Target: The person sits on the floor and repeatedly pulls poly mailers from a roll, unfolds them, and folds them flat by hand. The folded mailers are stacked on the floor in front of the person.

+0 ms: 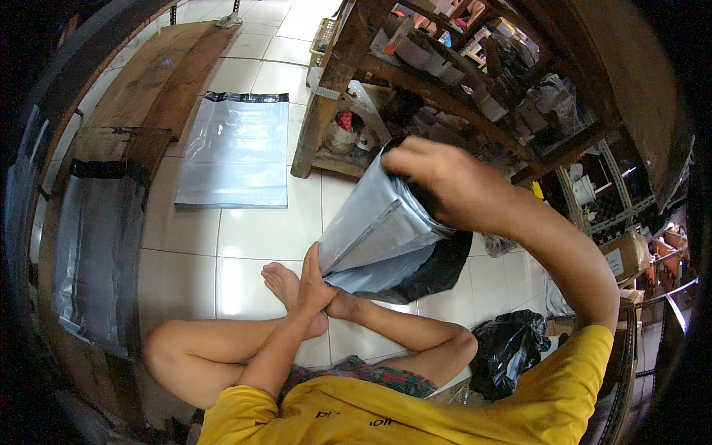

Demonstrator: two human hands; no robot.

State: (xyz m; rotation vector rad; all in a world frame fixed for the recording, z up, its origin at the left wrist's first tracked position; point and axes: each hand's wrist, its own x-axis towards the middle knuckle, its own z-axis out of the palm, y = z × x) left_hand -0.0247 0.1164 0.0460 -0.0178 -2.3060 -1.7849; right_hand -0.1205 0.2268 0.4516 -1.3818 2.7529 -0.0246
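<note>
A bundle of grey plastic mailing bags with black edges is held up in front of my crossed legs, bent into a curve. My right hand is closed on its upper, dark edge. Low on the near left side of the bundle, my left hand grips the edge, its fingers partly hidden behind the plastic. A flat stack of the same grey mailing bags with a black top strip lies on the floor, ahead and to the left.
More grey bags lie on a wooden board at the left. A wooden shelf crowded with items stands ahead to the right. Beside my right knee sits a black plastic bag. White tiles cover the floor.
</note>
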